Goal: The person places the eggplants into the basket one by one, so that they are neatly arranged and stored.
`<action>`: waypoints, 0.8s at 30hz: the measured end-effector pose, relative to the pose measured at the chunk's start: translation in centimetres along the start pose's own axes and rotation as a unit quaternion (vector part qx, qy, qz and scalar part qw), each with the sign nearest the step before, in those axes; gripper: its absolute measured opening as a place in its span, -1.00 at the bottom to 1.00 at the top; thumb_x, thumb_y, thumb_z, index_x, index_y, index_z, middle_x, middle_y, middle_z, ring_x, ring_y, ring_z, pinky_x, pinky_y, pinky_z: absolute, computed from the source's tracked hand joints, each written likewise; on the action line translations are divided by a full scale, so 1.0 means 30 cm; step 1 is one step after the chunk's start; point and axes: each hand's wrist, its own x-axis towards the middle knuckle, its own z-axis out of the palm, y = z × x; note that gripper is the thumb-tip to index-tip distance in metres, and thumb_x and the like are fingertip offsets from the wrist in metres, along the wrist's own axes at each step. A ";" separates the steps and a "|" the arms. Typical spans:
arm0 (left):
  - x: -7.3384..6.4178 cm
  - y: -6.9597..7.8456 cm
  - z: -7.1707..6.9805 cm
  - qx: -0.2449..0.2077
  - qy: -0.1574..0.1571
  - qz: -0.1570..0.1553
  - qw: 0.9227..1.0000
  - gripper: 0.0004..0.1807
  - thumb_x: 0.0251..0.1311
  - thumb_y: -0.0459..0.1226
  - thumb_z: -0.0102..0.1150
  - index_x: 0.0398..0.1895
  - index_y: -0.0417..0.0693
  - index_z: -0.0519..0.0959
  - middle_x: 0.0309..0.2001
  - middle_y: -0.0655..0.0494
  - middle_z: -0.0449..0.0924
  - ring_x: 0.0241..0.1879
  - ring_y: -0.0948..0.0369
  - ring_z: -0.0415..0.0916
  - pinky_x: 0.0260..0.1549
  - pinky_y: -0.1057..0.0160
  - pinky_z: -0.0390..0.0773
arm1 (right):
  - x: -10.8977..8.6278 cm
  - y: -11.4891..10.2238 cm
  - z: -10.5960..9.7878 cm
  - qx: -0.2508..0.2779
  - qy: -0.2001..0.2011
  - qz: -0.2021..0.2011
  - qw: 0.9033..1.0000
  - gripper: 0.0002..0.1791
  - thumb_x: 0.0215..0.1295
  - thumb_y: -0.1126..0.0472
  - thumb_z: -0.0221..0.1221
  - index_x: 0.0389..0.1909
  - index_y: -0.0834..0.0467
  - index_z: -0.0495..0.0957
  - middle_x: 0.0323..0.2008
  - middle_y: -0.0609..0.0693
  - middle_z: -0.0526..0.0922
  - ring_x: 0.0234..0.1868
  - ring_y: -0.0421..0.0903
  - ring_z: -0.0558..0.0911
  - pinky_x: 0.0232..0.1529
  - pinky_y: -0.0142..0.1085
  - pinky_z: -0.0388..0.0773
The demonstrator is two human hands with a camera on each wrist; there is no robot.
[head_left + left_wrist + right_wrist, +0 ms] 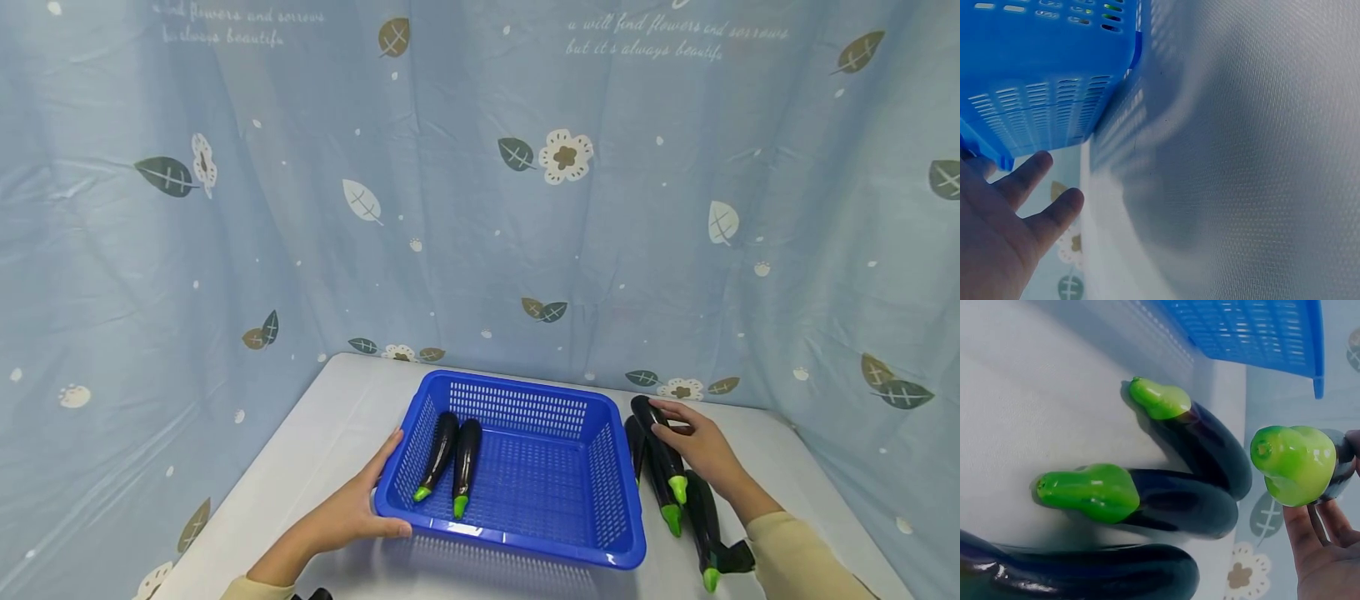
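A blue plastic basket [525,542] stands on the white table, with two dark eggplants [467,467] with green caps side by side in its left part. My left hand [352,508] rests against the basket's near left corner, thumb at the front rim. In the left wrist view its fingers [1054,215] are spread and mostly straight beside the perforated wall. Right of the basket, my right hand [701,442] grips an eggplant [662,446] by its dark body, raised above the others. Its green cap [1294,462] faces the right wrist camera.
Several more eggplants [703,525] lie on the table right of the basket, partly under the held one and the right forearm. A dark object [321,594] shows at the bottom edge near the left sleeve. A blue patterned curtain [465,208] hangs behind the table [337,417].
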 end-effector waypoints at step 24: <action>-0.021 -0.016 0.017 0.005 0.004 0.013 1.000 0.43 -0.07 -0.04 0.61 0.67 0.25 -0.31 0.65 -0.15 -0.32 0.53 -0.31 -0.10 0.33 -0.40 0.16 | -0.022 -0.061 0.030 0.022 0.001 -0.051 0.998 -0.40 0.50 0.04 0.19 0.47 0.15 0.37 0.36 0.41 0.38 0.26 0.43 0.48 0.11 0.22 0.55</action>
